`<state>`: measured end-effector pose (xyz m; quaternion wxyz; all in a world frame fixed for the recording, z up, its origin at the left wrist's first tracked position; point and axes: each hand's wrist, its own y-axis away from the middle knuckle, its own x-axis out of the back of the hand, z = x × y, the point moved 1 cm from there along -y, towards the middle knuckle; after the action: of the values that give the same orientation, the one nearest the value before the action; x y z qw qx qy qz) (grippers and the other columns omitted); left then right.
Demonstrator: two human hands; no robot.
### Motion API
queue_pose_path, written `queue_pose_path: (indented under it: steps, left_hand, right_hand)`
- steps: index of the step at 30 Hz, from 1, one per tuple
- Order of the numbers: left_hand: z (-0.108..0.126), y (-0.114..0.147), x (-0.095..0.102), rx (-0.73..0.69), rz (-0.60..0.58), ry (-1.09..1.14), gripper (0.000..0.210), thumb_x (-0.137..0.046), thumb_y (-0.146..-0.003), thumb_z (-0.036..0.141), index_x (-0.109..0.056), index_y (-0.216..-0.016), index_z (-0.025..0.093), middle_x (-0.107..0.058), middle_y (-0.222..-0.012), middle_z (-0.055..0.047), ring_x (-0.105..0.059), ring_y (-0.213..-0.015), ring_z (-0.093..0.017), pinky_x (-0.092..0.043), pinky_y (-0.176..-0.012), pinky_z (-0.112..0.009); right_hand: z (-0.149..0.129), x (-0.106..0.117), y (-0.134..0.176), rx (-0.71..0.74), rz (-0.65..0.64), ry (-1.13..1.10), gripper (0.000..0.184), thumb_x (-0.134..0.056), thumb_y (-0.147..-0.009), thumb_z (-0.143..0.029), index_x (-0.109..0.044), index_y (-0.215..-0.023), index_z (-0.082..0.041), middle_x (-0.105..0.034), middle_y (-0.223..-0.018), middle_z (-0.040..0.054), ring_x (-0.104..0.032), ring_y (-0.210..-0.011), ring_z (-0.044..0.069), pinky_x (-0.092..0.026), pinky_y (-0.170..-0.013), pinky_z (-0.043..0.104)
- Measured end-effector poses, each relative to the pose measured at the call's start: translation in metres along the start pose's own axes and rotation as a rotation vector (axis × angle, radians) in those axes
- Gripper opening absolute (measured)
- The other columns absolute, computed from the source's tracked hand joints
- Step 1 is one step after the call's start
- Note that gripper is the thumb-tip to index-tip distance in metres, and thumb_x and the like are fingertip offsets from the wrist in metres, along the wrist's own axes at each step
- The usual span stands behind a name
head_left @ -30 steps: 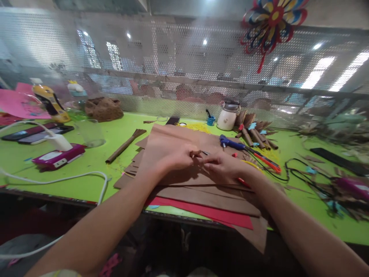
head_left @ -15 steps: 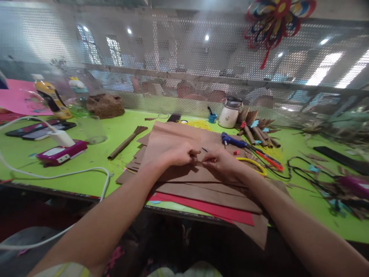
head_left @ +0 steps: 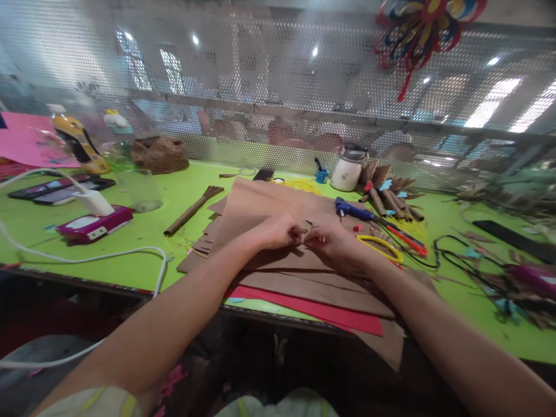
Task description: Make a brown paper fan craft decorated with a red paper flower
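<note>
My left hand (head_left: 280, 233) is closed around a small brown paper roll (head_left: 300, 230), whose end sticks out between thumb and fingers. Facing it, my right hand (head_left: 329, 238) is closed in a pinch near that end; what its fingertips hold is hidden. Both hands are over a stack of brown paper sheets (head_left: 256, 202), with red paper (head_left: 313, 310) underneath at the table edge. A thin dark tip (head_left: 309, 223) shows just above the right fingers. By the right wrist lies a yellow looped handle (head_left: 382, 248), partly covered by the forearm.
A blue glue gun (head_left: 354, 209) lies beyond my right hand, its cable running right. Brown paper rolls (head_left: 386, 200) and a white jug (head_left: 346, 168) stand behind. On the left are a single roll (head_left: 193, 211), a clear cup (head_left: 145, 191) and a purple power strip (head_left: 95, 226).
My left hand has moved slightly right with the paper roll, and the fingers of both hands are closer together. The view has shifted slightly.
</note>
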<state>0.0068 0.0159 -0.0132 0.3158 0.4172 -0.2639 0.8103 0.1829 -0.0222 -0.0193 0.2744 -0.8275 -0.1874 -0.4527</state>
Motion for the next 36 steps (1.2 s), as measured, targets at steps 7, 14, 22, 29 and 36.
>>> queue_pose_path:
  steps: [7, 14, 22, 29, 36]
  left_hand:
    - [0.01, 0.002, 0.007, 0.035, 0.012, -0.186, 0.011, -0.057, -0.066, 0.022, -0.058, -0.057, 0.016, -0.051, -0.052, -0.001, -0.039, -0.05, -0.011, -0.024, -0.052, -0.025]
    - [0.008, 0.004, 0.008, 0.019, -0.009, -0.216, 0.016, -0.052, -0.071, 0.024, -0.057, -0.058, 0.017, -0.052, -0.053, -0.003, -0.036, -0.048, -0.011, -0.021, -0.052, -0.026]
    - [0.006, 0.006, 0.011, 0.048, -0.067, -0.287, 0.013, -0.051, -0.073, 0.025, -0.058, -0.066, 0.016, -0.056, -0.058, -0.003, -0.043, -0.052, -0.013, -0.024, -0.052, -0.025]
    - [0.008, 0.006, 0.01, 0.023, -0.088, -0.329, 0.016, -0.046, -0.075, 0.024, -0.057, -0.067, 0.016, -0.057, -0.061, -0.003, -0.042, -0.053, -0.012, -0.023, -0.051, -0.026]
    - [0.016, 0.008, 0.013, 0.024, -0.081, -0.501, 0.021, -0.046, -0.078, 0.028, -0.063, -0.075, 0.016, -0.063, -0.071, -0.008, -0.053, -0.061, -0.017, -0.028, -0.054, -0.027]
  right_hand:
    - [-0.01, 0.005, 0.003, 0.106, -0.008, 0.254, 0.016, -0.048, -0.076, -0.012, -0.063, -0.069, -0.015, -0.061, -0.068, 0.0046, -0.048, -0.062, 0.012, -0.031, -0.057, 0.022]
    - [-0.003, 0.008, 0.004, 0.088, -0.087, 0.333, 0.014, -0.048, -0.073, -0.012, -0.062, -0.072, -0.017, -0.063, -0.071, 0.0049, -0.052, -0.066, 0.014, -0.032, -0.059, 0.023]
    - [0.001, 0.011, 0.006, 0.001, -0.156, 0.5, 0.016, -0.047, -0.075, -0.018, -0.063, -0.072, -0.016, -0.063, -0.073, 0.0064, -0.053, -0.065, 0.015, -0.031, -0.059, 0.025]
    - [-0.012, 0.007, 0.003, 0.035, -0.153, 0.629, 0.026, -0.041, -0.08, -0.019, -0.065, -0.073, -0.015, -0.062, -0.077, 0.0082, -0.054, -0.07, 0.017, -0.032, -0.062, 0.026]
    - [-0.021, 0.003, 0.003, 0.078, -0.125, 0.691, 0.022, -0.044, -0.079, -0.019, -0.064, -0.075, -0.013, -0.062, -0.074, 0.008, -0.055, -0.071, 0.018, -0.032, -0.061, 0.028]
